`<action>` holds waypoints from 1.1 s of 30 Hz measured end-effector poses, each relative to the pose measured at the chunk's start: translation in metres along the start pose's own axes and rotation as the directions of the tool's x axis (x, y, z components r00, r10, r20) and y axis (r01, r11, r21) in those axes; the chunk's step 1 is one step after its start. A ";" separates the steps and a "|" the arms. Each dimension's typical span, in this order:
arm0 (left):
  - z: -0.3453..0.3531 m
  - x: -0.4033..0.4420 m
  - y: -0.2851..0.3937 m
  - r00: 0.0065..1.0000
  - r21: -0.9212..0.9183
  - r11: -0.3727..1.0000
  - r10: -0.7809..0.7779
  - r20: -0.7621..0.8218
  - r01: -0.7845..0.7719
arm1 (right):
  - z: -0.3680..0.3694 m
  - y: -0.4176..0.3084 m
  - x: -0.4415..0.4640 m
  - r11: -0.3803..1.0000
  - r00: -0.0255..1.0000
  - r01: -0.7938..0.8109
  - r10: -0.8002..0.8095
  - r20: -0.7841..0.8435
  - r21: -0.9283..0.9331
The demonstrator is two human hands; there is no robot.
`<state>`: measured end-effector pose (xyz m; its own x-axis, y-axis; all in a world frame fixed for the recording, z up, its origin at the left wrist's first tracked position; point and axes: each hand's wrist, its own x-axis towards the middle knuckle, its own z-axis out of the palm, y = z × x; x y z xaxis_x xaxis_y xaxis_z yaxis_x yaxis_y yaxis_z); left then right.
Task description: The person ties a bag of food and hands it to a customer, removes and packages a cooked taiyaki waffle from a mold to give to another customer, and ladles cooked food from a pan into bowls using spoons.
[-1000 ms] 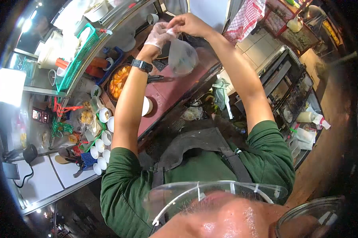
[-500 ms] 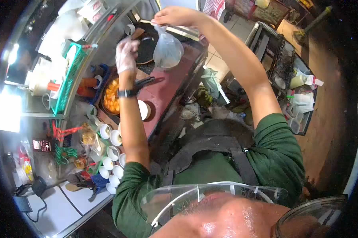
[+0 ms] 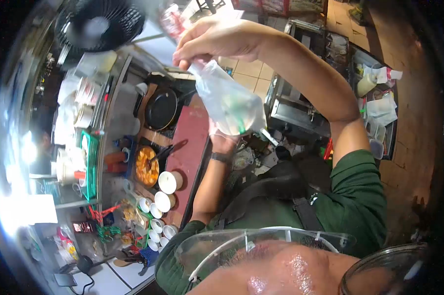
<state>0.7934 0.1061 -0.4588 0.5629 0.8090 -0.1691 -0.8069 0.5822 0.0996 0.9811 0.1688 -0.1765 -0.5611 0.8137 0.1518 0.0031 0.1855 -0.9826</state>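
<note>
My right hand (image 3: 212,42) is raised and pinches the gathered neck of a translucent plastic bag (image 3: 222,96). The bag hangs at a slant; a round pale shape and a green patch show through its lower part. My left hand (image 3: 225,141), with a dark band on the wrist, is under and behind the bag's lower end. The bag hides its fingers, so their grip cannot be made out. To the left of that hand, a pan of orange-red food (image 3: 146,169) with a dark-handled utensil sits beside the reddish counter (image 3: 186,130).
An empty black frying pan (image 3: 160,110) sits farther up the counter. White bowls (image 3: 169,182) and several white cups (image 3: 156,225) line its near end. A green basket (image 3: 89,164) stands on the left shelf, below a black fan (image 3: 100,25). A metal cooking unit (image 3: 293,115) is at right.
My left hand has moved from beside the frying pan to beneath the bag. The bag has shifted right and tilted, still held by my right hand. The view has turned, bringing the fan in.
</note>
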 end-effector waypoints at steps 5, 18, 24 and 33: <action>0.012 0.080 -0.060 0.995 0.174 0.983 -0.045 -0.090 0.060 | -0.075 -0.021 -0.029 0.997 0.999 -0.029 0.030 0.017 -0.074; -0.002 0.302 -0.026 1.000 0.014 1.000 0.012 0.018 -0.013 | -0.226 -0.038 -0.012 0.897 1.000 -0.007 0.007 -0.001 -0.442; 0.023 0.327 -0.023 0.989 0.098 0.989 0.120 -0.081 -0.112 | -0.254 0.013 0.019 0.886 0.993 0.113 -0.092 0.070 -0.449; -0.019 0.347 -0.013 1.000 -0.145 0.989 0.021 -0.021 -0.023 | -0.279 0.100 0.072 0.988 0.998 -0.059 0.058 -0.009 -0.140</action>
<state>0.9957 0.3777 -0.5376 0.5423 0.8189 -0.1880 -0.8373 0.5453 -0.0397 1.1722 0.3994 -0.2339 -0.5523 0.8282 0.0954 0.1521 0.2127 -0.9652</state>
